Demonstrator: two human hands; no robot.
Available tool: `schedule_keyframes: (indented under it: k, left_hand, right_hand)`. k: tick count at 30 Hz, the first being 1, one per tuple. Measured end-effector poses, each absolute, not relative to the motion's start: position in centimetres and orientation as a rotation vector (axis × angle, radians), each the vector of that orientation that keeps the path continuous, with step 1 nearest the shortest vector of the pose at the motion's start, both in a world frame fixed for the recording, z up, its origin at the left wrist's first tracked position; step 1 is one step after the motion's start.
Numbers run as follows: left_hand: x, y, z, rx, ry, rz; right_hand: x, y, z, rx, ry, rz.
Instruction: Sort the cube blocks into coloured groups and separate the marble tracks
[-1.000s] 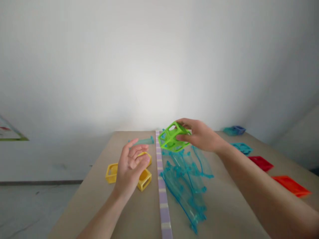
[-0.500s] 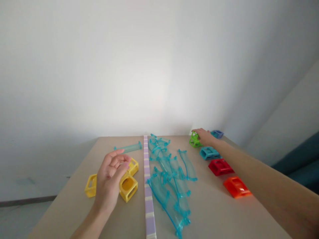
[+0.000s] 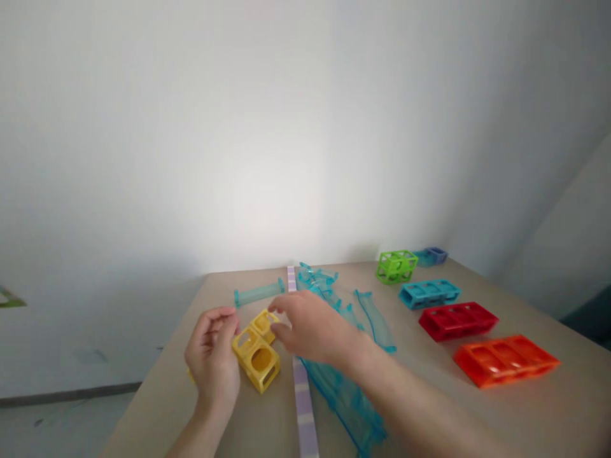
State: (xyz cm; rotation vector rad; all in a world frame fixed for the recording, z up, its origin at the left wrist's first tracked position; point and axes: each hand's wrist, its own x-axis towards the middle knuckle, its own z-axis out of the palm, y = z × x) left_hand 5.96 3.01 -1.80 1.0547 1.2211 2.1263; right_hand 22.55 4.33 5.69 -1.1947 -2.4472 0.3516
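Observation:
A group of joined yellow frame cubes (image 3: 244, 344) lies left of the striped strip. Beside its left edge my left hand (image 3: 214, 356) hovers with fingers curled and thumb near the index fingertip; nothing shows in its grasp. Behind that hand, a sliver of another yellow cube (image 3: 191, 376) peeks out, mostly covered. My right hand (image 3: 312, 324) reaches across the strip to the far yellow cube, thumb and fingers apart at its right side. Whether the fingertips touch the cube I cannot tell.
A lilac-and-white striped strip (image 3: 305, 416) divides the table. Translucent teal track pieces (image 3: 353, 401) are heaped right of it, partly under my right arm; another piece (image 3: 258, 293) lies at the back left. Green (image 3: 396, 266), blue (image 3: 429, 292), red (image 3: 458, 320) and orange blocks (image 3: 506, 360) line the right.
My right hand has left the green block at the back right and come over to the yellow cubes. My left hand stays beside them, its thumb closer to the index finger. The view has shifted.

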Motion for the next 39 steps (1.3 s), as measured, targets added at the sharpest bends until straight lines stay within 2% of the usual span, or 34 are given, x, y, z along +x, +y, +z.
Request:
schedule_keyframes:
  k: [4, 12, 20, 22, 25, 28, 39]
  left_hand:
    - [5.9, 3.2, -1.5, 1.094, 1.316, 2.094]
    - [6.1, 3.4, -1.8, 1.086, 1.280, 2.102]
    - [6.1, 3.6, -1.2, 0.920, 1.018, 2.190]
    - [6.3, 3.5, -0.7, 0.848, 0.880, 2.114]
    - [6.9, 3.0, 0.0, 0.743, 0.652, 1.802]
    - [7.4, 2.5, 0.2, 0.732, 0.570, 1.575]
    - [6.7, 2.5, -0.1, 0.721, 0.417, 1.489]
  right_hand:
    - [20.5, 3.3, 4.9, -1.060, -2.666, 0.329]
    - [20.9, 4.4, 3.3, -1.134, -2.815, 0.384]
    - [23.6, 5.7, 7.0, -0.946, -2.438, 0.716]
    - [24.1, 5.5, 8.2, -0.805, -2.378, 0.741]
    - [24.6, 5.0, 9.4, -0.578, -2.422, 0.689]
    - [24.7, 4.7, 9.4, -0.546, -2.517, 0.598]
    - [25.0, 5.7, 8.4, -0.786, -2.392, 0.475]
